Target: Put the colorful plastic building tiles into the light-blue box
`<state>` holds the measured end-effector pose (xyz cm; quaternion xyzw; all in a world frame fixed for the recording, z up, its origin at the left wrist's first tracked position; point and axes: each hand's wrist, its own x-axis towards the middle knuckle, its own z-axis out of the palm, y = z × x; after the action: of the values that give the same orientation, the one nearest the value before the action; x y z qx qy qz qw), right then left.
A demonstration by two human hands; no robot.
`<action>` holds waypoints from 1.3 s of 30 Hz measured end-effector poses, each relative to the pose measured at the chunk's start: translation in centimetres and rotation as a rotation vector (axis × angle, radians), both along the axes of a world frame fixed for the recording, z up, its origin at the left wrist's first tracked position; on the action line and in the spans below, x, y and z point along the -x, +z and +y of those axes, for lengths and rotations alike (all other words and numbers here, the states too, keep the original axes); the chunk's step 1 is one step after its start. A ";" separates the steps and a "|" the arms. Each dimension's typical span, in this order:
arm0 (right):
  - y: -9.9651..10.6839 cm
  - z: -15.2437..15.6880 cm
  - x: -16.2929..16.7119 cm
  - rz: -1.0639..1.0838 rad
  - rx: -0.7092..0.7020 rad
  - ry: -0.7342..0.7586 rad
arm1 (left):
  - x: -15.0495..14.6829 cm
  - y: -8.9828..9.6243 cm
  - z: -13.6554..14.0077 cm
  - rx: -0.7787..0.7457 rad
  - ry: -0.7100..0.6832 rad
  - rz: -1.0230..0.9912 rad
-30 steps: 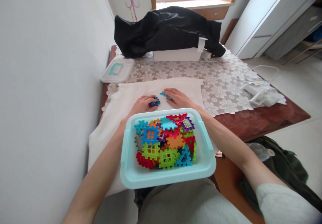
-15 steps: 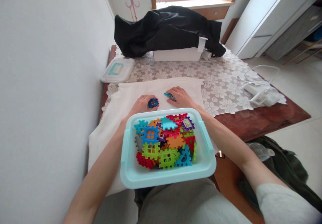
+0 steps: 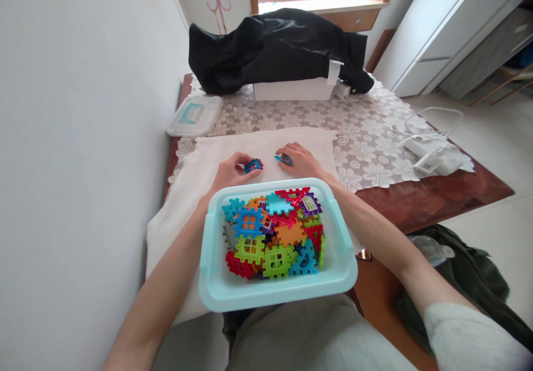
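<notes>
Between the thumb and fingers of my left hand (image 3: 234,171) are blue and red interlocking building pieces (image 3: 254,165), tilted just above the white cloth (image 3: 266,140). My right hand (image 3: 300,160) is curled around a grey lattice-windowed building piece (image 3: 287,160), with a bit of light blue plastic poking out on its left side. A small gap separates the two hands. Closer to me, a light blue plastic tub (image 3: 272,299) is filled with interlocking building pieces in red, green, blue, orange and purple. Its far rim is just in front of both hands.
A clear lid (image 3: 208,118) with a teal handle lies at the far left by the wall. Black fabric (image 3: 278,54) covers a white box (image 3: 293,90) at the back. On the right, a white cable and packet (image 3: 433,151) rest near the table edge (image 3: 441,204).
My left hand has shifted slightly up and left, tipping its blue and red pieces flatter. The grey piece in my right hand has turned and moved a little right.
</notes>
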<state>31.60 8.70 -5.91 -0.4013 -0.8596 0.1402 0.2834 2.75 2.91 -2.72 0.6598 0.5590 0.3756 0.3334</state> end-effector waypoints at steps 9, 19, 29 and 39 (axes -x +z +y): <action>0.0 0.2 -0.1 0.039 0.030 -0.017 | 1.3 3.5 -1.2 0.180 -0.045 -0.747; 0.2 0.2 0.2 0.263 0.157 -0.005 | 1.2 6.2 -3.4 0.465 -0.486 -0.523; 5.9 -1.7 -0.3 0.982 0.652 0.208 | -0.9 2.7 -1.7 0.365 -0.262 -0.706; 10.1 -5.9 -0.8 0.715 0.784 0.682 | -1.9 -0.2 -0.6 0.287 -0.072 -0.511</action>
<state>32.43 2.78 4.19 -0.1069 -0.6761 0.6528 0.3245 4.66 2.33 -2.94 0.5092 0.4807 0.4345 0.5664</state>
